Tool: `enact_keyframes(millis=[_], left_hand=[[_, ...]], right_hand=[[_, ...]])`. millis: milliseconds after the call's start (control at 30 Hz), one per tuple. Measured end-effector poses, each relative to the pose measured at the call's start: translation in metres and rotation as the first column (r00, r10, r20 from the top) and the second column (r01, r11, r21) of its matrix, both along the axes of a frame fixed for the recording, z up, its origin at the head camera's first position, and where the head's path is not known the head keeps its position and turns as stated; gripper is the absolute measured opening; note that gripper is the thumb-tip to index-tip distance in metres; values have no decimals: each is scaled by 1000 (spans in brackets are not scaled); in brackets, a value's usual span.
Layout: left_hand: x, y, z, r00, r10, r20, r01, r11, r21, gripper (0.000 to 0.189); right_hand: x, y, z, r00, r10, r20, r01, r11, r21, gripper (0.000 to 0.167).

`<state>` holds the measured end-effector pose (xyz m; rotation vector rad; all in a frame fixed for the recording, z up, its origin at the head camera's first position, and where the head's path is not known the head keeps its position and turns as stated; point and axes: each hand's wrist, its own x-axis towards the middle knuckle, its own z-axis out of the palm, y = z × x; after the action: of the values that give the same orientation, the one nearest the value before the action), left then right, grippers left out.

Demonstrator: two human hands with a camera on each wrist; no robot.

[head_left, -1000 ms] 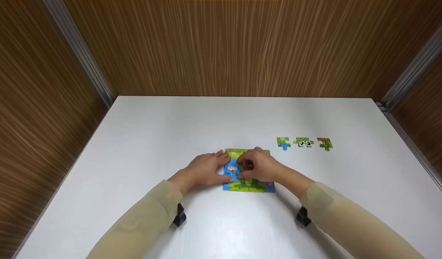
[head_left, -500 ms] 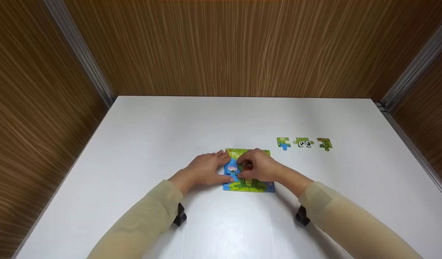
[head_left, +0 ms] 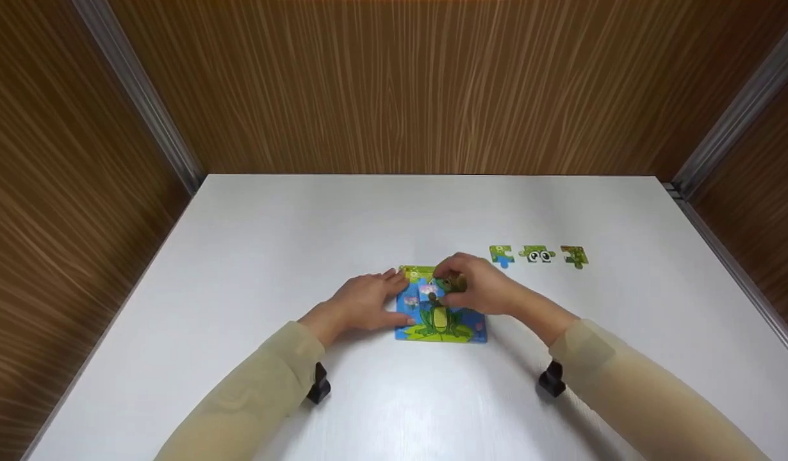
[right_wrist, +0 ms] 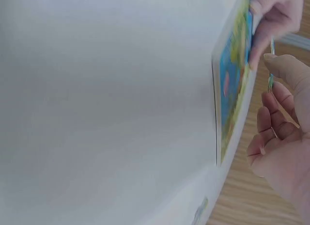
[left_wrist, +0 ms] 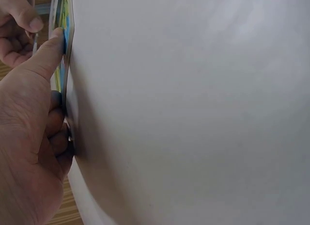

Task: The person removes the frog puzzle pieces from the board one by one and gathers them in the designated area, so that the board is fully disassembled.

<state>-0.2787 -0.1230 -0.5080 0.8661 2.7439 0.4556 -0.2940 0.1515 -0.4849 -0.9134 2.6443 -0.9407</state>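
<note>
In the head view, a square jigsaw board [head_left: 441, 320] with a frog picture lies flat on the white table. My left hand [head_left: 366, 301] rests at its left edge, thumb stretched out on the lower part and fingers near the upper corner. Above the board, my right hand [head_left: 487, 286] pinches a jigsaw piece [head_left: 427, 292] showing a pink flower on blue. That piece [right_wrist: 271, 82] appears edge-on between thumb and fingers in the right wrist view, lifted off the board. My right hand hides the board's upper right part.
Three loose pieces lie in a row at the back right: a green-and-blue piece [head_left: 501, 255], a piece with two eyes [head_left: 537, 255] and a green-brown piece [head_left: 574, 255]. Wood-grain panels [head_left: 394, 89] stand behind and beside the white table [head_left: 291, 218].
My right hand has risen from the board and shifted slightly right, lifting the flower piece. More of the frog shows now. My left hand has stayed in place.
</note>
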Motion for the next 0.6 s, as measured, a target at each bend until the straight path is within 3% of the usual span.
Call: enact_keyframes(millis=[300,600], left_hand=[[0,1,-2,1000,14,-3,-14,1000,0,88],[1,3,-1,1000,20,7,-19,1000,-7,88]], right_hand=[[-4,43,4,996,-86,17,87,995,-54,37],[-8,95,1,988,-150,32,151,987,-46,37]])
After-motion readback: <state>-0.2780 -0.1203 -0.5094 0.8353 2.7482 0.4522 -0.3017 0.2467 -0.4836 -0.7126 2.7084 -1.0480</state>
